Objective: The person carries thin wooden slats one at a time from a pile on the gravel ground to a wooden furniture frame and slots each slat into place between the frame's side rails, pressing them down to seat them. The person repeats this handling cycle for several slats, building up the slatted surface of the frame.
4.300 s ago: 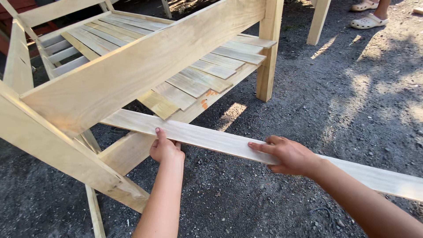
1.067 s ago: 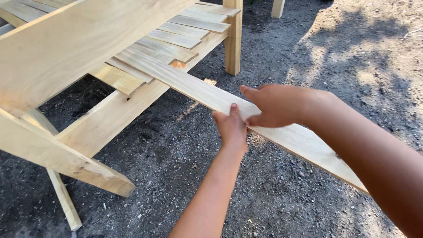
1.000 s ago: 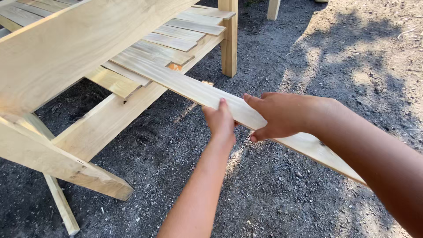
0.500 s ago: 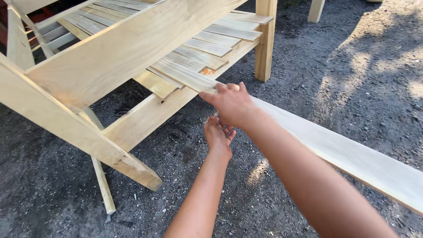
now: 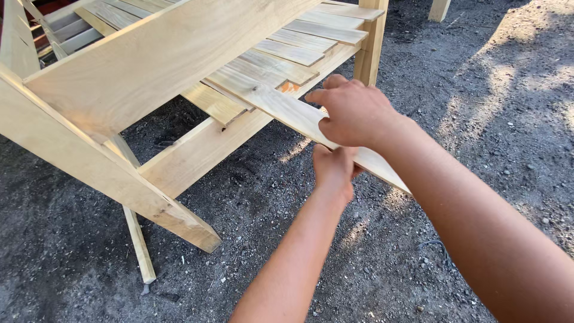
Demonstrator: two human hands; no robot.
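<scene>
Over the frame's rail (image 5: 197, 149), our right hand (image 5: 353, 113) and left hand (image 5: 333, 173), both clamping the slat (image 5: 281, 104), have slid it further among the others.

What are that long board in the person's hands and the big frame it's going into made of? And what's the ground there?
The long board looks like pale, unfinished softwood: grain lines and small knots show, with no paint or gloss. The right hand grips it from above and the left hand supports it from below. The frame appears to be the same raw, light timber, with matching slats. The ground seems to be dark packed dirt with fine gravel.
</scene>
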